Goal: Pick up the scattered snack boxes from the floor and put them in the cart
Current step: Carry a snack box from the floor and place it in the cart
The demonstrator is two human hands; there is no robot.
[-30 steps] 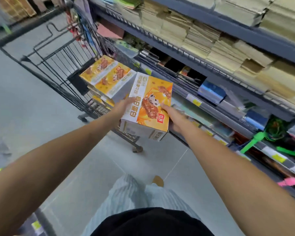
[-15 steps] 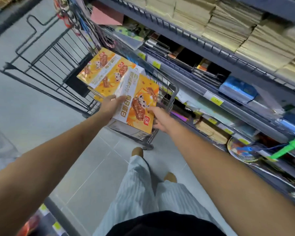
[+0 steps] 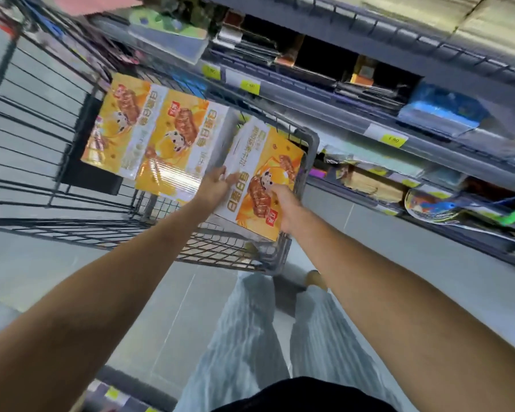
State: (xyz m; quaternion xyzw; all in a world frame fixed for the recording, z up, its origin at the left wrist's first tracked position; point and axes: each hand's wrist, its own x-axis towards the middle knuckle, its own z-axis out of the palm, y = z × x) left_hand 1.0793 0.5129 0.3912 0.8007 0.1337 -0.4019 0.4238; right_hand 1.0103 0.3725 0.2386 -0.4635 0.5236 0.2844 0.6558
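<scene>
An orange-and-white snack box [image 3: 265, 173] is held tilted over the near corner of the black wire cart [image 3: 280, 257]. My left hand [image 3: 217, 185] grips its left edge and my right hand [image 3: 283, 203] holds its lower right side with the thumb on the printed face. Two more snack boxes [image 3: 161, 144] of the same print lie side by side inside the cart, just left of the held one. The held box's lower part sits inside the cart's rim.
Store shelves [image 3: 369, 120] packed with goods and yellow price tags run along the right, close against the cart. Grey tiled floor [image 3: 57, 278] lies to the left and below. My striped trousers and shoes [image 3: 312, 278] stand right behind the cart.
I stepped up to the cart and carried the box forward, from in front of it to over its near corner beside the two boxes inside.
</scene>
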